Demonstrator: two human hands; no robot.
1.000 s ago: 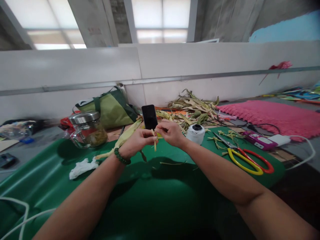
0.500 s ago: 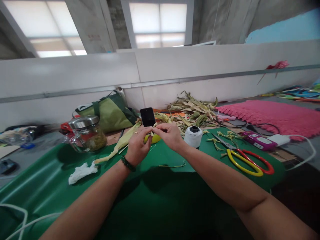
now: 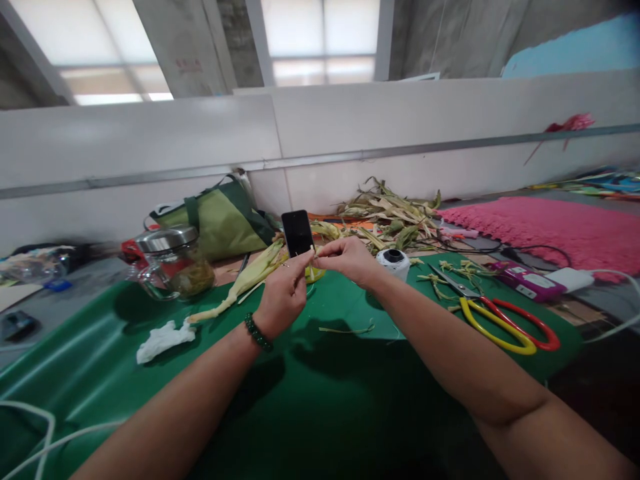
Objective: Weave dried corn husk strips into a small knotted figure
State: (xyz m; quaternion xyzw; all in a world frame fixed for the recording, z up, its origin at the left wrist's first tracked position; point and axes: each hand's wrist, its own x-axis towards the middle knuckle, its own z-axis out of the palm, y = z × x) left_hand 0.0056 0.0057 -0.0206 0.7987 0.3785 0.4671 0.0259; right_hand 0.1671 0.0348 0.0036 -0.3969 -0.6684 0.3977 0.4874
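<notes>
My left hand point(image 3: 285, 297), wearing a dark green bead bracelet point(image 3: 257, 332), pinches a small pale strip of corn husk point(image 3: 313, 261) over the green mat. Close against it, my right hand point(image 3: 351, 263) has thumb and forefinger pressed together at the same strip. Fingers hide much of the piece. Just behind the fingertips shows part of a yellow object point(image 3: 316, 275), mostly covered. A black phone point(image 3: 297, 230) stands propped beyond the hands. Beside my right wrist is a spool of white thread point(image 3: 394, 264), partly hidden. A thin husk strip point(image 3: 347, 330) lies on the mat nearer me.
Yellow-and-red-handled scissors point(image 3: 493, 320) lie at right near knotted husk bits point(image 3: 463, 270). A husk pile point(image 3: 390, 210) sits at the back. To the left are a long corn husk point(image 3: 247, 280), a glass jar point(image 3: 173, 263), crumpled tissue point(image 3: 165, 341) and a green bag point(image 3: 220, 223).
Both hands have shifted slightly, the strip now standing more upright between the fingertips. My right forearm covers more of the thread spool. The view has moved a little.
</notes>
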